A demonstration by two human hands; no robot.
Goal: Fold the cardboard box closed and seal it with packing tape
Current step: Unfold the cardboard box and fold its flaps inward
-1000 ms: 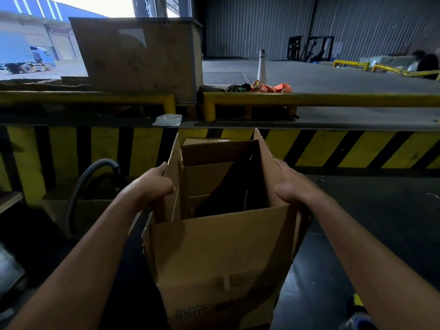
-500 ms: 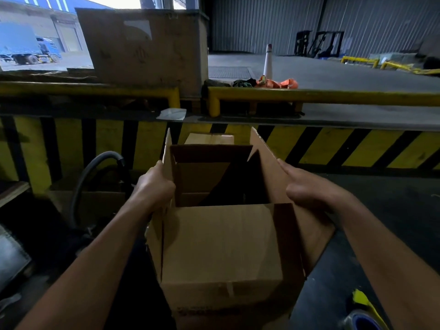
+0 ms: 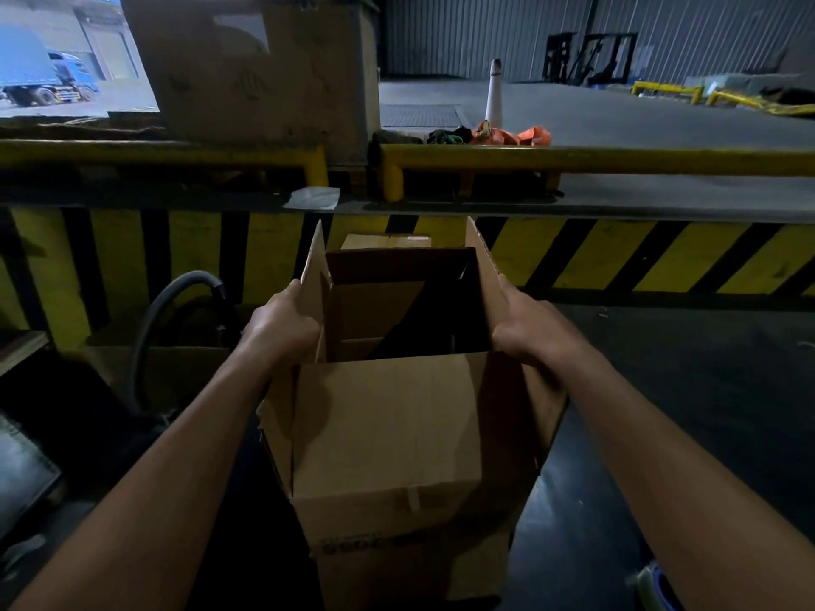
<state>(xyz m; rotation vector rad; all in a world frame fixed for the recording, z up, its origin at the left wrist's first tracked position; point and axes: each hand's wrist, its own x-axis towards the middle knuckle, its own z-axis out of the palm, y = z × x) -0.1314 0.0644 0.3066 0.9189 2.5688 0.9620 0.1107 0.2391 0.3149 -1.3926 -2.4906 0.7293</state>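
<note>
Cardboard box (image 3: 388, 438) stands open, its side flaps upright; left hand (image 3: 284, 330) and right hand (image 3: 529, 330) each grip one.

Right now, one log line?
step: flaps unfolded | left hand: on left flap | right hand: on right flap | brown cardboard box: open | tape: none applied

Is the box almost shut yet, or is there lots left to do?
Lots left. Done: the cardboard box stands opened into shape, its top open. In hand: the left hand and right hand each grip a side flap that stands upright. Left: folding all the flaps down, then taping; the roll of packing tape lies on the floor at the lower right, and no fresh tape shows on the box.
</note>
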